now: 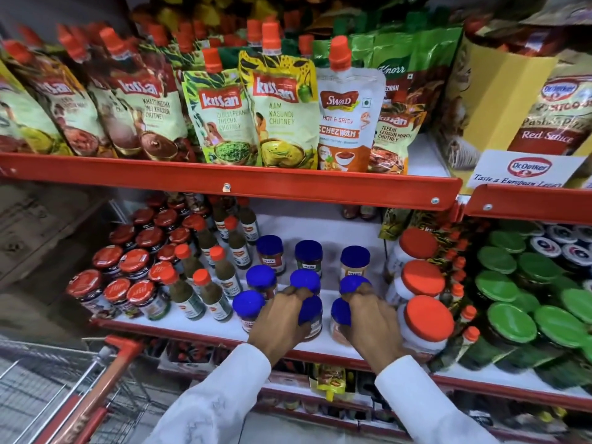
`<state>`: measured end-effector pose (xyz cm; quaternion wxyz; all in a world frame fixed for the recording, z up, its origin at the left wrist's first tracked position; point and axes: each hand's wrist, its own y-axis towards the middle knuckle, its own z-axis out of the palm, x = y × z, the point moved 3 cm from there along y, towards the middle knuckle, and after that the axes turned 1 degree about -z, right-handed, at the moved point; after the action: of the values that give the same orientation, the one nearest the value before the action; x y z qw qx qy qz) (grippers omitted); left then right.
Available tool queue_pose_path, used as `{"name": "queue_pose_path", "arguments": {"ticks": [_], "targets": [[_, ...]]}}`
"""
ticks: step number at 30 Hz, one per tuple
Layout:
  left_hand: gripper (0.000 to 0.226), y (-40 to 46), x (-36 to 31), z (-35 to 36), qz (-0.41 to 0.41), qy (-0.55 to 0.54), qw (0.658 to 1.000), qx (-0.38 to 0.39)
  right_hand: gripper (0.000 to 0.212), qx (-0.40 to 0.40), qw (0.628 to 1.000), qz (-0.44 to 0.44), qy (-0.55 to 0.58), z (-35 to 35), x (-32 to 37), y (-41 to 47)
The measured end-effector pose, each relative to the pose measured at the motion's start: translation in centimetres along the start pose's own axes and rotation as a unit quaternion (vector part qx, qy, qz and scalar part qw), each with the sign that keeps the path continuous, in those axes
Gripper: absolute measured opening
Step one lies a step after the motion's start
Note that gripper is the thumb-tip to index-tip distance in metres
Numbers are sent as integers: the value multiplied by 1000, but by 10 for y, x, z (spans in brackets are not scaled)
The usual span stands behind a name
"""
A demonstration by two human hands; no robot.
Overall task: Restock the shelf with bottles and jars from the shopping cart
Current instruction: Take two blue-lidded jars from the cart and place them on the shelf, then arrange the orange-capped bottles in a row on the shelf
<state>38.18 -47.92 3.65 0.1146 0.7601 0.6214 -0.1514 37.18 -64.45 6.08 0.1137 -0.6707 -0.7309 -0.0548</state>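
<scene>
1. Setting two small blue-lidded glass jars onto the white middle shelf (288, 342) is the step I judge to be in hand — my left hand (283, 318) is wrapped around the jar with the dark red contents (311, 315), and my right hand (368, 317) is wrapped around the jar with the pale orange contents (340, 318).
2. Both jars sit at the front of the shelf, just before the red metal edge (224, 334), each heading its own column of matching blue-lidded jars (269, 253).
3. To do it well I would lower each jar flat, keep it straight behind its column, and push it back until it nearly touches the jar behind.
4. My right hand is just beside the large white orange-lidded plastic jar (427, 322), so I would draw that hand straight back to avoid tipping it.
5. Labels on the held jars are covered by my fingers — I cannot read them.
6. Only the red handle and wire corner of the shopping cart (109, 373) show at lower left; what remains inside it is cut off.
7. The rear of the shelf is shadowed and unclear.
</scene>
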Motion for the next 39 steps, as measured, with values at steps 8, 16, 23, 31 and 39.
{"name": "queue_pose_path", "arguments": {"ticks": [8, 16, 23, 31, 39], "targets": [[55, -52, 45, -81, 5, 63, 985, -159, 76, -86, 992, -84, -21, -4, 74, -1], [41, -85, 148, -130, -53, 78, 978, -187, 76, -70, 991, -116, -2, 25, 169, 14], [47, -74, 222, -136, -77, 9, 983, -166, 48, -87, 975, -118, 170, 31, 240, 32], [43, -42, 248, -122, -34, -127, 979, -155, 4, -58, 975, -19, 213, 39, 264, 60], [37, -32, 253, -122, -26, -216, 967, -134, 14, -67, 968, 10, 243, 42, 259, 64]]}}
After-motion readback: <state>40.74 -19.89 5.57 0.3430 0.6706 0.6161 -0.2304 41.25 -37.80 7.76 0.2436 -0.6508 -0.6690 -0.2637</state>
